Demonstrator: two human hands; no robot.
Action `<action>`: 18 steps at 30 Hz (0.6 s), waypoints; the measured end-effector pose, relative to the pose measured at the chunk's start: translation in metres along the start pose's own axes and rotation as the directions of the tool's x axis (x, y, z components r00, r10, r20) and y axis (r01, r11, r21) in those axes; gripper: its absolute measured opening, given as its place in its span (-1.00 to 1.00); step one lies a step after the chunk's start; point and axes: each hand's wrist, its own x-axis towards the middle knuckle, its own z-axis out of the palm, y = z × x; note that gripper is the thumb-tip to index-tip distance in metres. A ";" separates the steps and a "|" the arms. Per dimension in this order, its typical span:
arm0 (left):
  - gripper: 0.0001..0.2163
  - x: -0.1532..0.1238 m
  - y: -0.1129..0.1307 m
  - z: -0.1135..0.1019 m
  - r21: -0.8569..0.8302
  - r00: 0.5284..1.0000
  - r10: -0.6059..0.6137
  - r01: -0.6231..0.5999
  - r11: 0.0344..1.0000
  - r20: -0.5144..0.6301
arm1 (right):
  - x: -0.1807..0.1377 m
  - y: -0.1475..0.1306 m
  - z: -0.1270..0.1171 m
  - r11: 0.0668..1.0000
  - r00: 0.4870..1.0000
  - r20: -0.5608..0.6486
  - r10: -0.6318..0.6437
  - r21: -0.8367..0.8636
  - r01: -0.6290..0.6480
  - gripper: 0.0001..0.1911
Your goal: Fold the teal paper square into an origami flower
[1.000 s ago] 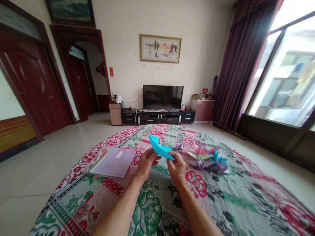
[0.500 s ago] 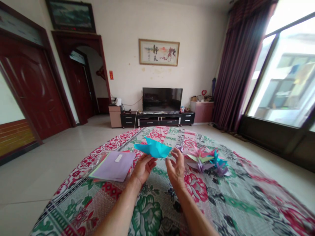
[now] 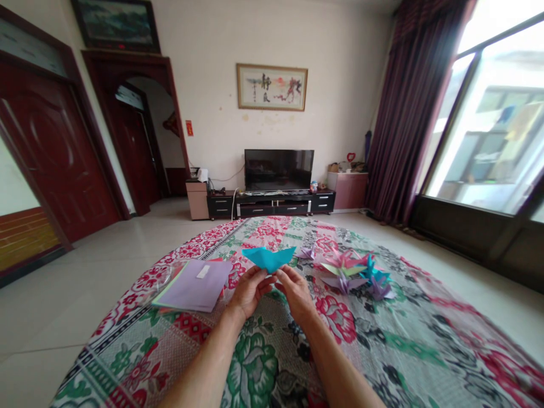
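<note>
One blue folded paper [image 3: 269, 259], in the head view, is above the table [image 3: 420, 345], short of its far edge. The left hand [image 3: 249, 292] and right hand [image 3: 296, 290] clamp fingertips on the paper's bottom. A paper stack [image 3: 191, 288] lies toward the table's left edge, folded figures [image 3: 346, 271] toward the right.

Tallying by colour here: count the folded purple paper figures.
3 visible: a lone folded purple paper figure, right of the held turquoise folded paper; another purple figure at the near left of the multicoloured paper pile; a third purple figure at its near right. More may be hidden.
</note>
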 end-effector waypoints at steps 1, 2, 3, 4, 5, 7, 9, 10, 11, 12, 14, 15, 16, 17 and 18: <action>-0.78 0.000 0.000 0.001 0.004 1.000 0.001 -0.001 1.000 -0.007 | 0.000 -0.001 0.000 1.000 1.000 0.003 0.007 0.003 -0.007 -0.68; -0.77 0.000 0.000 0.001 0.007 1.000 0.005 -0.005 1.000 -0.014 | 0.000 -0.001 0.000 1.000 1.000 0.008 0.010 0.005 -0.010 -0.66; -0.77 0.000 0.000 0.002 0.009 1.000 0.008 -0.008 1.000 -0.019 | 0.000 -0.001 0.000 1.000 1.000 0.010 0.011 0.004 -0.011 -0.65; -0.77 -0.001 0.000 0.002 0.011 1.000 0.014 -0.014 1.000 -0.022 | 0.000 -0.001 0.000 1.000 1.000 0.013 0.013 0.001 -0.013 -0.65; -0.76 -0.001 0.000 0.003 0.014 1.000 0.020 -0.019 1.000 -0.020 | 0.000 -0.001 0.000 1.000 1.000 0.015 0.016 0.000 -0.016 -0.66; -0.76 -0.001 0.001 0.003 0.021 1.000 0.025 -0.025 0.999 -0.006 | -0.001 -0.002 -0.001 1.000 0.999 0.036 0.019 0.011 -0.019 -0.69; -0.76 -0.001 0.002 0.003 0.031 1.000 0.025 -0.026 0.999 0.012 | -0.002 -0.004 -0.001 0.999 0.997 0.074 0.016 0.037 -0.019 -0.72; -0.75 -0.001 0.002 0.002 0.037 0.999 0.023 -0.024 0.999 0.022 | -0.004 -0.005 0.000 0.999 0.996 0.093 0.014 0.048 -0.019 -0.73; -0.75 -0.002 0.003 0.001 0.044 0.999 0.020 -0.021 0.999 0.032 | -0.005 -0.007 0.000 0.998 0.994 0.107 0.011 0.058 -0.018 -0.72; -0.74 -0.002 0.003 0.000 0.053 0.999 0.014 -0.016 0.998 0.043 | -0.006 -0.008 0.001 0.998 0.993 0.120 0.009 0.064 -0.017 -0.72; -0.73 -0.001 0.003 -0.002 0.075 0.998 0.005 -0.010 0.997 0.064 | -0.008 -0.011 0.002 0.998 0.989 0.149 -0.001 0.065 -0.009 -0.70; -0.73 -0.001 0.002 -0.003 0.089 0.997 0.001 -0.008 0.996 0.073 | -0.008 -0.012 0.002 0.998 0.986 0.164 -0.010 0.063 0.000 -0.70; -0.73 0.000 0.001 -0.004 0.104 0.997 0.002 -0.010 0.994 0.078 | -0.008 -0.013 0.002 0.998 0.983 0.180 -0.023 0.060 0.012 -0.70; -0.73 0.000 0.000 -0.005 0.120 0.997 0.004 -0.014 0.993 0.081 | -0.007 -0.012 0.002 0.998 0.981 0.193 -0.036 0.056 0.025 -0.70; -0.74 0.000 -0.002 -0.006 0.136 0.996 0.008 -0.020 0.990 0.083 | -0.007 -0.012 0.002 0.998 0.978 0.201 -0.051 0.053 0.041 -0.69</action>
